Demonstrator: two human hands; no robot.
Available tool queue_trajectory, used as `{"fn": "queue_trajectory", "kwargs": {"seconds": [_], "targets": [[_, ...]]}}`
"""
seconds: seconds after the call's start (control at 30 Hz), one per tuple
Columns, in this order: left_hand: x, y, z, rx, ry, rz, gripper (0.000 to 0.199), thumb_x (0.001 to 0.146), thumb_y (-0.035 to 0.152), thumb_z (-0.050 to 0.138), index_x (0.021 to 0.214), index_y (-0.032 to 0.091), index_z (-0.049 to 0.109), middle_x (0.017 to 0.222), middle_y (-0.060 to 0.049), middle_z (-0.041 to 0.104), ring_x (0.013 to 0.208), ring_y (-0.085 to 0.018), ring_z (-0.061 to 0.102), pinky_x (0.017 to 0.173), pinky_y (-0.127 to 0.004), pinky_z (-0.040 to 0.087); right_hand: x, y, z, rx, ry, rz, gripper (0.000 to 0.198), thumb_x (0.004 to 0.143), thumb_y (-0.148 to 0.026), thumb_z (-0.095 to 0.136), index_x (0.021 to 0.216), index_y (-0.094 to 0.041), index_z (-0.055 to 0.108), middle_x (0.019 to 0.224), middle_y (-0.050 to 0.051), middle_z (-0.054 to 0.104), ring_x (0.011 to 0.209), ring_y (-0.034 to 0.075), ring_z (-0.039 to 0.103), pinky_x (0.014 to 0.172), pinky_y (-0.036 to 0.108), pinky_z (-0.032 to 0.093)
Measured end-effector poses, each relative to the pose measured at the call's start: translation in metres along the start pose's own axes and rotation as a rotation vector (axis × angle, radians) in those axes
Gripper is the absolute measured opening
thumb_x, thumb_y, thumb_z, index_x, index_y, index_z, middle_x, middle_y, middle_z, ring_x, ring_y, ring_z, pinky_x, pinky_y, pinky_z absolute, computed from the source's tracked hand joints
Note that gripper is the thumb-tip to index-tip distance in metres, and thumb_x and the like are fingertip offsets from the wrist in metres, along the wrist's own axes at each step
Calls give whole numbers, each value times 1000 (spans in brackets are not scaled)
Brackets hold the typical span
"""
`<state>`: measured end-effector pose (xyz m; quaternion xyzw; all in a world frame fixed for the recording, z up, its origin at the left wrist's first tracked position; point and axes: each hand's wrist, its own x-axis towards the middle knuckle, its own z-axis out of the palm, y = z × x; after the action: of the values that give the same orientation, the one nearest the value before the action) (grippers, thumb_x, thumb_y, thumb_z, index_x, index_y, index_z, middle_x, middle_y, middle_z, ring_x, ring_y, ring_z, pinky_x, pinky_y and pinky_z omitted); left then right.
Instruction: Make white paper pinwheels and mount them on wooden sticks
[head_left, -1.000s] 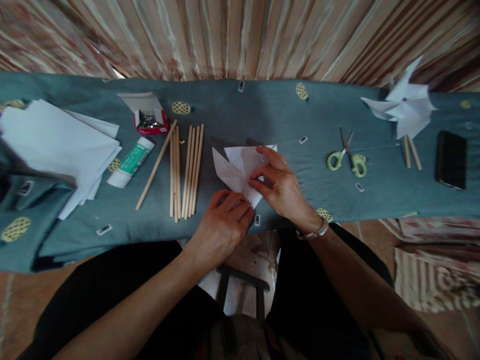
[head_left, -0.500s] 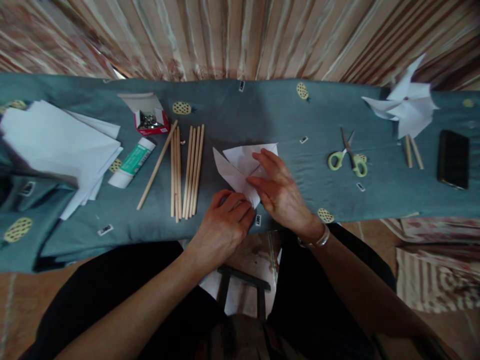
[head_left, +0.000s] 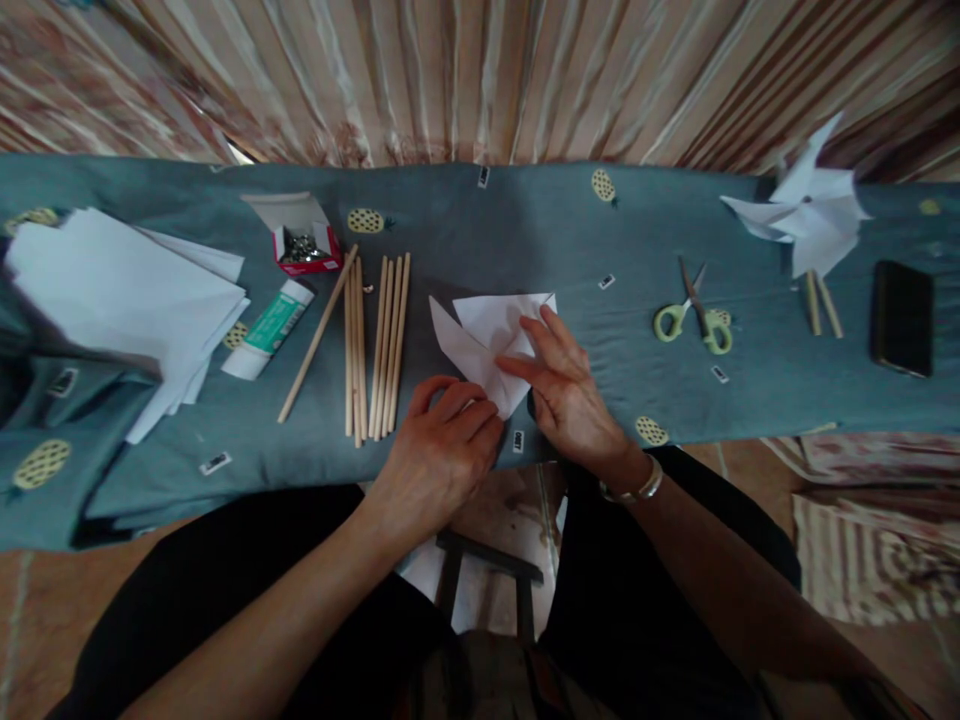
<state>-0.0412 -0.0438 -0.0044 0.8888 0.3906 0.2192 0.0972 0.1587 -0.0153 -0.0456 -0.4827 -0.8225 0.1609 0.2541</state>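
Mid-frame, steady folded paper (head_left: 487, 318) with curled left hand (head_left: 450, 430) (cannot tell if pinching); press centre lightly with loosely spread right hand (head_left: 566, 385), without crushing raised flap (head_left: 452, 336).

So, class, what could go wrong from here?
The folded white paper could spring open if the fingers on it slip. The scissors lie open, so a careless reach might nick skin. The red box stands open, so a knock could spill its metal pieces.
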Motion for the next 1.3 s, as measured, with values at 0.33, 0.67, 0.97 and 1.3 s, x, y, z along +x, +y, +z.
{"fn": "queue_trajectory", "kwargs": {"seconds": [0.33, 0.67, 0.97, 1.3], "targets": [[1, 0, -5, 4, -13, -2, 15, 95, 13, 53, 92, 16, 67, 94, -4, 74, 99, -21, 63, 98, -42, 45, -3, -8, 10, -7, -9, -30, 42, 96, -14, 43, 131, -34, 56, 155, 3, 45, 153, 27, 22, 119, 58, 31], [9, 11, 2, 34, 44, 24, 17, 96, 15, 53, 102, 18, 68, 104, -4, 75, 108, -22, 63, 96, -42, 46, 5, -3, -1, -44, 19, 1, 40, 90, -8, 44, 115, -28, 69, 154, 5, 45, 153, 31, 22, 118, 60, 33], [8, 4, 11, 107, 27, 31, 22, 95, 15, 55, 114, 13, 65, 111, -8, 74, 108, -26, 63, 93, -45, 49, 7, 4, -16, 162, -22, 71, 46, 91, -9, 42, 125, -27, 66, 154, 3, 46, 151, 23, 30, 121, 54, 31], [6, 0, 12, 100, 45, 29, 22, 94, 13, 56, 112, 14, 68, 119, -10, 73, 113, -28, 63, 95, -47, 49, 16, 24, -29, 155, 104, 119, 41, 94, -20, 43, 129, -26, 63, 151, 5, 51, 144, 24, 43, 120, 52, 35]]}}
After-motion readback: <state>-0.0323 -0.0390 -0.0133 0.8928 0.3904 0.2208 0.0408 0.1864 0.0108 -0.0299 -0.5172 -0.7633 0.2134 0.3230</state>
